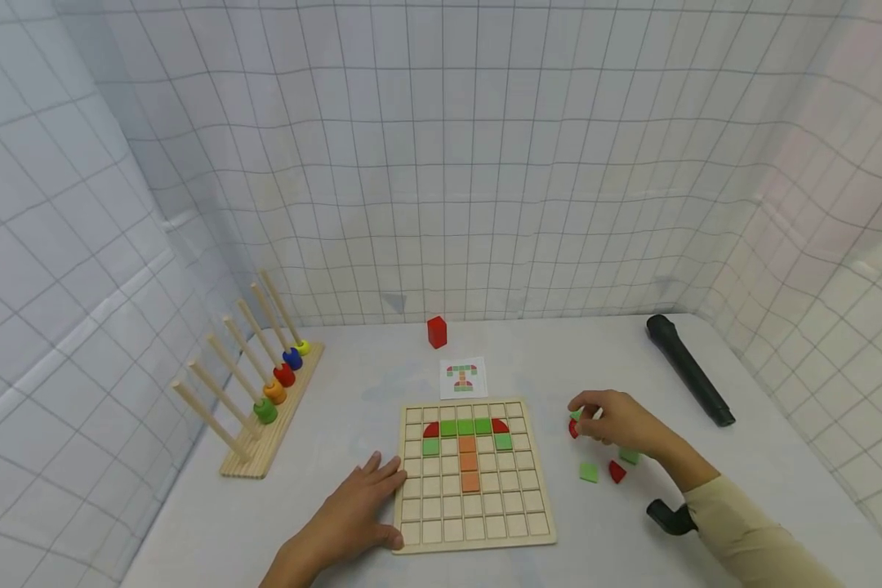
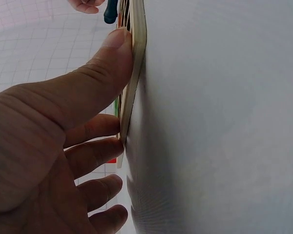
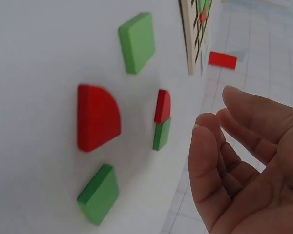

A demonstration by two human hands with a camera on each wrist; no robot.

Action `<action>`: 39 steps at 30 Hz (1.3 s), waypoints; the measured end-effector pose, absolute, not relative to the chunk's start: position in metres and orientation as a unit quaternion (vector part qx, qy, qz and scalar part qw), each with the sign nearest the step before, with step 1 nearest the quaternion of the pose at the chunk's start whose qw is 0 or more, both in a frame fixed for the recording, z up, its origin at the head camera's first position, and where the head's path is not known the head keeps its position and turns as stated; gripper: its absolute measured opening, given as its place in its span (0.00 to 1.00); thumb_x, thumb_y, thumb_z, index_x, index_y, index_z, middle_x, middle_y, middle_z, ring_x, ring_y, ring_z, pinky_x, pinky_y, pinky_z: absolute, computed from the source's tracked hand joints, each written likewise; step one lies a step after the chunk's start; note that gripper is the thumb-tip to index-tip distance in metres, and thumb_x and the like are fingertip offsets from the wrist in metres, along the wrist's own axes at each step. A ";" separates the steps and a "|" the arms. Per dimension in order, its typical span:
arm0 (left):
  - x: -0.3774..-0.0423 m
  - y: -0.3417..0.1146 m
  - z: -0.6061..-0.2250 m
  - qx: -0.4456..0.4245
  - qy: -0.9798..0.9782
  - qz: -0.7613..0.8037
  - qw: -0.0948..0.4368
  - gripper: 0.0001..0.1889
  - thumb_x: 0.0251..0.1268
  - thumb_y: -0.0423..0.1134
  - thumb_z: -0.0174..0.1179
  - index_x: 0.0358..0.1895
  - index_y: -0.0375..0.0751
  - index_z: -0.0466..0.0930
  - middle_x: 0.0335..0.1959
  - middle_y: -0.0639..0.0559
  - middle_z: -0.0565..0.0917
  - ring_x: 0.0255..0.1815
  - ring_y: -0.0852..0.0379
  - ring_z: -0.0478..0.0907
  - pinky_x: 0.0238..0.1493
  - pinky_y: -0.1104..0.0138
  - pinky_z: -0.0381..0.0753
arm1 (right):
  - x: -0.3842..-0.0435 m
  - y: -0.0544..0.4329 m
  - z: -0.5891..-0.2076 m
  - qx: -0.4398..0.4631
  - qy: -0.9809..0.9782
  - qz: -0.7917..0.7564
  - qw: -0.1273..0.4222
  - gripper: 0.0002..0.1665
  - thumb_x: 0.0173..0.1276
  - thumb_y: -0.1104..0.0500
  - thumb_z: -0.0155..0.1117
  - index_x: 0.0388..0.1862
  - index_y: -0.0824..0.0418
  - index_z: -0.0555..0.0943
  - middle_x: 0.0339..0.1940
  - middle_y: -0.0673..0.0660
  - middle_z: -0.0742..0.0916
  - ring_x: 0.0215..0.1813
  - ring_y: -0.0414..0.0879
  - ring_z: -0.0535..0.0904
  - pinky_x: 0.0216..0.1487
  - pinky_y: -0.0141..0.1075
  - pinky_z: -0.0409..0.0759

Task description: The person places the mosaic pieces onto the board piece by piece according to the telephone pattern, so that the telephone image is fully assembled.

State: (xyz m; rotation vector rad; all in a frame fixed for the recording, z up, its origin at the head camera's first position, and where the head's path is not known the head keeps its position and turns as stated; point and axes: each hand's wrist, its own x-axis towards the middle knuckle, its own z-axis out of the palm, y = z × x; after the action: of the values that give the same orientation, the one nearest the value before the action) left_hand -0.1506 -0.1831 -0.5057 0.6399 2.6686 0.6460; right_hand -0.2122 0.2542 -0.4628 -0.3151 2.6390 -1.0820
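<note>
A wooden grid board [image 1: 434, 523] lies in front of me, with green squares [image 1: 465, 427], red quarter-round tiles [image 1: 500, 425] and a column of orange squares [image 1: 469, 462] set in its cells. My left hand [image 1: 356, 510] rests at the board's left side, thumb on the near corner and fingertips against the edge. To the right of the board, my right hand [image 1: 617, 418] hangs over loose tiles, fingers bent. A gap shows between its thumb and fingertips in the right wrist view, holding nothing. Below them lie red quarter-round tiles [image 3: 98, 118] and green squares [image 3: 138, 44].
A pattern card [image 1: 464, 392] lies behind the board, a red block [image 1: 437, 331] beyond it. At left stands a peg rack [image 1: 250, 465] with coloured rings. A long black rod with a wider head [image 1: 689, 367] lies at right; a bent black piece [image 1: 669, 517] is beside the right sleeve.
</note>
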 end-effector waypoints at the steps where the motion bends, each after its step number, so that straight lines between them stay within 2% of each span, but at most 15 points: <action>1: -0.150 -0.183 -0.506 0.223 0.934 0.226 0.160 0.49 0.40 0.54 0.80 0.70 0.37 0.74 0.76 0.41 0.68 0.80 0.31 0.54 0.75 0.37 0.57 | -0.214 0.258 -0.465 -0.103 0.912 -0.372 0.139 0.17 0.69 0.63 0.67 0.56 0.63 0.82 0.37 0.54 0.81 0.32 0.47 0.77 0.32 0.37 0.83; 5: -0.149 -0.183 -0.505 0.223 0.934 0.230 0.161 0.49 0.41 0.54 0.80 0.70 0.37 0.74 0.77 0.41 0.68 0.80 0.31 0.53 0.76 0.37 0.56 | -0.218 0.268 -0.472 -0.092 0.912 -0.371 0.152 0.17 0.69 0.63 0.68 0.56 0.62 0.82 0.37 0.54 0.81 0.35 0.48 0.77 0.35 0.38 0.84; 12: -0.150 -0.183 -0.505 0.226 0.933 0.229 0.162 0.49 0.41 0.54 0.80 0.70 0.37 0.74 0.77 0.41 0.68 0.80 0.31 0.53 0.76 0.37 0.56 | -0.224 0.272 -0.480 -0.113 0.907 -0.368 0.172 0.17 0.69 0.63 0.67 0.57 0.61 0.82 0.35 0.54 0.80 0.28 0.46 0.75 0.27 0.34 0.76; 21: -0.149 -0.183 -0.506 0.225 0.931 0.236 0.163 0.48 0.41 0.53 0.80 0.70 0.37 0.74 0.76 0.40 0.68 0.80 0.31 0.53 0.76 0.36 0.56 | -0.229 0.270 -0.486 -0.123 0.914 -0.347 0.170 0.16 0.68 0.66 0.66 0.54 0.58 0.85 0.32 0.52 0.78 0.28 0.44 0.73 0.25 0.32 0.72; 32: -0.149 -0.183 -0.502 0.227 0.933 0.232 0.157 0.48 0.41 0.53 0.80 0.69 0.36 0.75 0.76 0.39 0.69 0.80 0.30 0.54 0.75 0.36 0.57 | -0.230 0.266 -0.489 -0.164 0.924 -0.319 0.135 0.18 0.67 0.67 0.65 0.54 0.58 0.87 0.38 0.51 0.81 0.38 0.45 0.73 0.34 0.32 0.76; 39: -0.149 -0.183 -0.502 0.225 0.932 0.235 0.157 0.48 0.40 0.53 0.81 0.69 0.36 0.75 0.76 0.39 0.69 0.80 0.30 0.54 0.75 0.36 0.56 | -0.230 0.264 -0.489 -0.191 0.926 -0.300 0.125 0.16 0.67 0.67 0.67 0.52 0.60 0.88 0.39 0.50 0.83 0.39 0.45 0.73 0.37 0.32 0.76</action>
State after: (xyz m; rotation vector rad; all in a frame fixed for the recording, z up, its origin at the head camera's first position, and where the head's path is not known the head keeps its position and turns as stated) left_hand -0.1486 -0.1829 -0.5022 0.6445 2.6687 0.6721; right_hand -0.2301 0.2639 -0.4888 -0.5576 2.6990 -0.8731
